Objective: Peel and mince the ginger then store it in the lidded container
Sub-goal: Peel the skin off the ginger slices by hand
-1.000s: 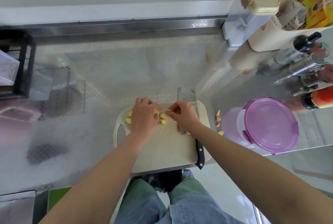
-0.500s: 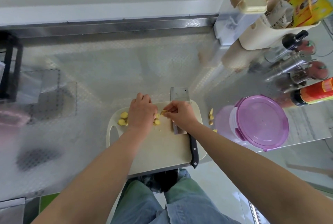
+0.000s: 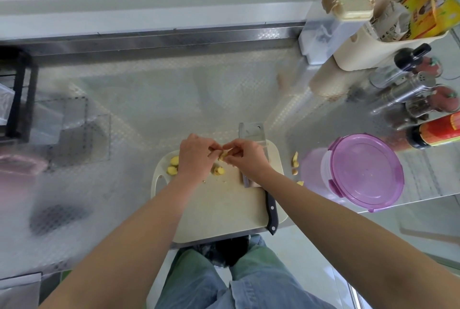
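Hands: The left hand and the right hand meet fingertip to fingertip over the far part of the cutting board. Both pinch one small yellow ginger piece between thumb and fingers, with the remaining fingers curled in.

Ginger: Yellow chunks lie at the board's far-left corner, partly hidden by the left hand. A second cluster sits on the board just beneath the two hands. Stray bits lie on the bare table just off the board's right edge, between the board and the container.

Cutting board: The board is pale, with a handle slot on its left side. It lies at the near edge of the table, directly in front of the person.

Cleaver: A cleaver lies flat along the board's right side. Its blade points toward the table's far edge and is partly covered by the right wrist. The black riveted handle reaches the board's near-right corner.

Container: A round lidded container of translucent purple plastic stands toward the table's right edge, near the board, with its lid on.

Table: The top is patterned steel.

Far-right corner: A cream caddy holds packets. Beside it stand a steel shaker and a red-labelled bottle.

Left edge: A black rack stands here, only partly in view.
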